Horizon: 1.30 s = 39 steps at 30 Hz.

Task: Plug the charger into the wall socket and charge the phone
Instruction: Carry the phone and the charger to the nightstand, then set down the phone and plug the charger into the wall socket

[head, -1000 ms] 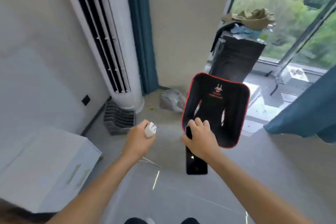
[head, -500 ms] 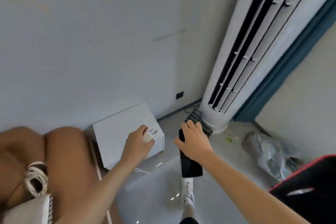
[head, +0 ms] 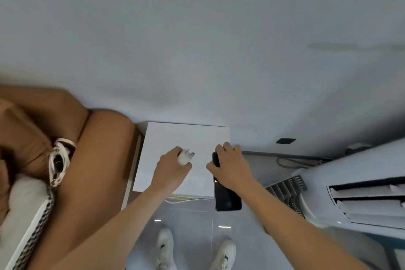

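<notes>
My left hand [head: 169, 165] is closed around a white charger [head: 185, 156], its metal prongs pointing right and away from me. My right hand [head: 232, 165] grips a black phone [head: 226, 196] by its upper part, the dark screen facing up and hanging toward me. A dark wall socket [head: 285, 140] sits low on the pale wall, to the right of both hands and apart from them. A thin white cable [head: 186, 199] trails under my left forearm.
A white box [head: 186, 136] stands against the wall under both hands. A brown sofa [head: 98, 160] with a white bag [head: 58, 162] fills the left. A tall white air conditioner [head: 361, 193] stands at the right. My white shoes [head: 165, 247] are on the grey floor.
My view has swung left from the window and chair to the wall, and now looks straight at the white box. Both hands keep their hold, and the socket now lies to the right.
</notes>
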Each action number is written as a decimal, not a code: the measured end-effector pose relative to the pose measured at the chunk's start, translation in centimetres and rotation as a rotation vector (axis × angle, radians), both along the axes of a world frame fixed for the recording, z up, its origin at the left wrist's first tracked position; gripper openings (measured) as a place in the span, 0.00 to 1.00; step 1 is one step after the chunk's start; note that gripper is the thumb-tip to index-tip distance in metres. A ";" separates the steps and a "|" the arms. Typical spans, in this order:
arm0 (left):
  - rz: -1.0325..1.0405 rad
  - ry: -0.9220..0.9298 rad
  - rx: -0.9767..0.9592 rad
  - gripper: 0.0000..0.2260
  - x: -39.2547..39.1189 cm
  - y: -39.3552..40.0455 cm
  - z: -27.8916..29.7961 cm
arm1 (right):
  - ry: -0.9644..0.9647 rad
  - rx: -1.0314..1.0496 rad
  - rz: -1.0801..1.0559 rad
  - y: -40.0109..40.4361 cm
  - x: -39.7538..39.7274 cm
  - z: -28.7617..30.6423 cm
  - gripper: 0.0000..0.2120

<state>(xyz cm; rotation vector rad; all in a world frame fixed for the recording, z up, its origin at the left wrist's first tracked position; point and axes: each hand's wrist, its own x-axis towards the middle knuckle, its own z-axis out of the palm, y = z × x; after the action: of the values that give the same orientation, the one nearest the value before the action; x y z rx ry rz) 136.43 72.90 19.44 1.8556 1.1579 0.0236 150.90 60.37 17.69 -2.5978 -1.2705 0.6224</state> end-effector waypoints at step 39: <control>0.069 -0.076 -0.075 0.03 5.8 15.8 -30.0 | -0.390 0.104 -0.040 23.7 5.0 -34.0 0.15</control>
<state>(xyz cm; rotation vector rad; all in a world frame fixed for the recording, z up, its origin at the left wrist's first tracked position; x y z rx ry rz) 142.25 88.71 -10.57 1.7344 1.1540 0.0880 155.90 84.06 -16.27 -2.7331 -1.3052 0.0357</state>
